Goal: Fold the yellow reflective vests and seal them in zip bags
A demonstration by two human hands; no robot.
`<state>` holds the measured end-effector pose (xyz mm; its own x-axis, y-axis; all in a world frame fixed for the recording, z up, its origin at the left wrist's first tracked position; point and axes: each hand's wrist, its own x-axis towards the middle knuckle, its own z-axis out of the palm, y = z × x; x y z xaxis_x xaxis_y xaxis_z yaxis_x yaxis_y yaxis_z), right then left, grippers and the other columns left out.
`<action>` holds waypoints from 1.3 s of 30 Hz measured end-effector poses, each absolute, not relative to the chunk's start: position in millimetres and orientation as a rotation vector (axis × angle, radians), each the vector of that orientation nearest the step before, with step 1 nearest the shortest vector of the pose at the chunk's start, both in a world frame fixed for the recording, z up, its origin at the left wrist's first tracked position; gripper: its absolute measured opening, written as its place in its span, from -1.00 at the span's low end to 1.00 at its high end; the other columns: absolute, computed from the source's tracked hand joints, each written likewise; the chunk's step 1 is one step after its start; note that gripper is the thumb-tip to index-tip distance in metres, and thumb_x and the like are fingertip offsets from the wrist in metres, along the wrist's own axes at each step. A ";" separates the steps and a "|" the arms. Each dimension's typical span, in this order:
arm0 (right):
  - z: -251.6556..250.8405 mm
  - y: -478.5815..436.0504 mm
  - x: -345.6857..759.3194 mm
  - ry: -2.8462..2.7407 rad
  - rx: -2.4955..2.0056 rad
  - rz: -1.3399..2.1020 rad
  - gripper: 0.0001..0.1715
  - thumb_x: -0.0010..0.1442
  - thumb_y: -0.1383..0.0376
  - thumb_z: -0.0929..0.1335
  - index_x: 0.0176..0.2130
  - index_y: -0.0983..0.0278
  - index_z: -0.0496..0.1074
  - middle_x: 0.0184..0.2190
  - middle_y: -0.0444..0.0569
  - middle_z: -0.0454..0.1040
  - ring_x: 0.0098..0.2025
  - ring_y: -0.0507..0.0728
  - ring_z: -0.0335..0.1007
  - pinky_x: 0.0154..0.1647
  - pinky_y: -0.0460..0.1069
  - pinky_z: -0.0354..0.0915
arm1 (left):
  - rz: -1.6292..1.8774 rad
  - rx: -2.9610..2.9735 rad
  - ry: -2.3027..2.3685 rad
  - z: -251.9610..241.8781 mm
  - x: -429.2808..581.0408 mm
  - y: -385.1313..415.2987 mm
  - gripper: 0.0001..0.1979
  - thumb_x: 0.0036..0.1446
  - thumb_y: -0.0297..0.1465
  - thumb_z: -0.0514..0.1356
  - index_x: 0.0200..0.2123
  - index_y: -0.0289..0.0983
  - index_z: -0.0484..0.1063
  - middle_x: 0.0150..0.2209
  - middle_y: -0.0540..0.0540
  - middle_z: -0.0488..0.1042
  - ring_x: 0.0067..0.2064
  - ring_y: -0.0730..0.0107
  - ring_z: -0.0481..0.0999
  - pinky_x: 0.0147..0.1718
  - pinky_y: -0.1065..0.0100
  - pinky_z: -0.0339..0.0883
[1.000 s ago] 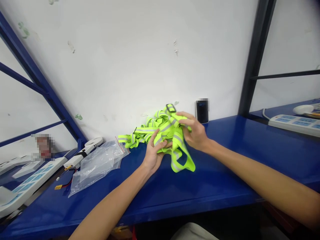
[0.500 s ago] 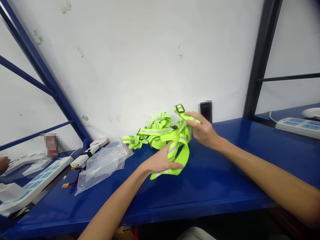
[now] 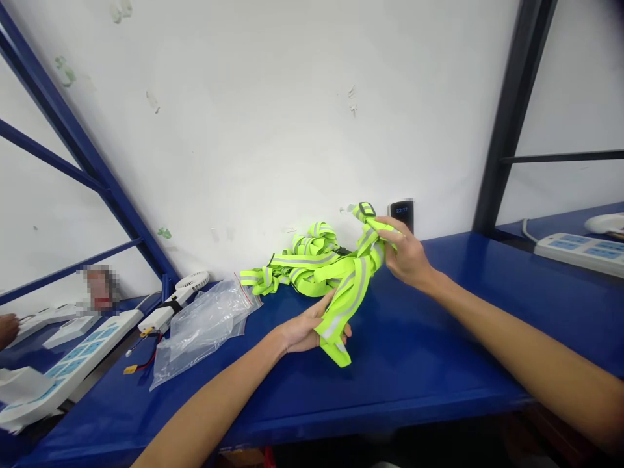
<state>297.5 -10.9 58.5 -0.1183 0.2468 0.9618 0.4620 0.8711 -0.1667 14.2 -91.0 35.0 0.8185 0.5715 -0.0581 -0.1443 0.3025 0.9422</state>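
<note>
Bright yellow-green reflective straps (image 3: 346,302) with a silver stripe hang between my two hands. My right hand (image 3: 407,257) is closed around a bunched part of them, just below a black slide buckle (image 3: 366,209). My left hand (image 3: 305,330) holds the lower length, with the fingers behind the strap and partly hidden by it; a loose end hangs below. Behind my left hand, a tangled heap of the same webbing (image 3: 305,260) lies on the blue table (image 3: 404,364) against the wall, with black buckles in it.
Left of the heap lie clear zip bags (image 3: 205,325), a small white fan (image 3: 192,281) and a white pack with a yellow connector (image 3: 130,369). Power strips (image 3: 73,364) flank both sides. A dark device with a lit clock (image 3: 402,211) stands by the wall. Another person's hand (image 3: 8,328) shows far left.
My right hand has moved slightly right with the bunched strap and buckle. My left hand has shifted lower, and the loop by it has straightened into a flatter hanging length.
</note>
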 end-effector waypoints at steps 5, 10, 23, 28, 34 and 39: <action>49.2 -9.5 297.7 -1.776 -0.540 -0.313 -0.50 0.21 0.48 0.27 0.07 0.06 0.36 0.22 -0.01 0.31 0.22 0.25 0.28 0.16 0.26 0.33 | 0.531 1.051 0.519 26.1 19.2 -85.2 -0.65 0.18 -0.11 0.15 -0.22 -0.31 0.41 -0.49 -0.08 0.44 -0.48 0.43 0.38 -0.40 0.38 0.22; 46.1 -8.8 298.2 -1.912 -0.544 -0.398 -0.51 0.23 0.52 0.24 0.06 0.11 0.40 0.17 0.03 0.38 0.24 0.26 0.26 0.18 0.29 0.32 | 0.431 0.908 0.425 28.7 18.7 -77.6 -0.67 0.19 -0.18 0.07 -0.50 -0.29 0.28 -0.64 0.10 0.14 -0.65 0.61 -0.03 -0.50 0.43 0.03; 32.7 -54.9 236.2 -1.880 -0.311 -0.119 -0.42 0.11 0.56 0.31 0.06 0.10 0.31 0.16 0.06 0.37 0.18 0.29 0.33 0.12 0.27 0.33 | 0.973 1.760 0.475 134.6 14.0 -112.9 -0.70 -0.03 -0.18 0.36 -0.44 -0.30 0.44 -0.54 -0.02 0.41 -0.49 0.45 0.35 -0.44 0.38 0.23; 51.3 -97.7 197.0 -1.774 -0.596 0.536 -0.47 0.00 0.48 0.35 -0.01 0.22 0.32 -0.07 0.03 0.49 -0.02 0.25 0.44 0.00 0.15 0.39 | 1.199 2.076 0.555 178.6 23.6 -96.6 -0.68 0.21 -0.20 0.17 -0.37 -0.34 0.55 -0.23 -0.21 0.60 -0.17 0.20 0.55 -0.14 0.23 0.39; 57.2 -105.9 201.8 -1.558 -0.573 1.044 -0.39 -0.14 0.47 0.29 -0.03 0.23 0.28 -0.11 -0.05 0.46 -0.29 0.11 0.41 -0.29 -0.01 0.37 | 1.184 2.191 0.639 109.6 33.8 -73.6 -0.54 0.23 -0.11 0.11 0.04 -0.28 0.48 0.03 -0.20 0.51 0.10 0.03 0.43 0.13 0.09 0.21; 45.8 -94.7 206.5 -1.521 -0.694 0.917 -0.61 -0.18 0.44 0.25 -0.26 0.21 0.22 -0.45 -0.22 0.33 -0.53 0.00 0.13 -0.52 -0.10 0.15 | 1.029 2.122 0.577 68.0 29.9 -84.6 -0.23 0.07 0.07 0.19 0.22 -0.29 0.28 0.19 -0.26 0.35 0.25 -0.06 0.25 0.23 0.03 0.07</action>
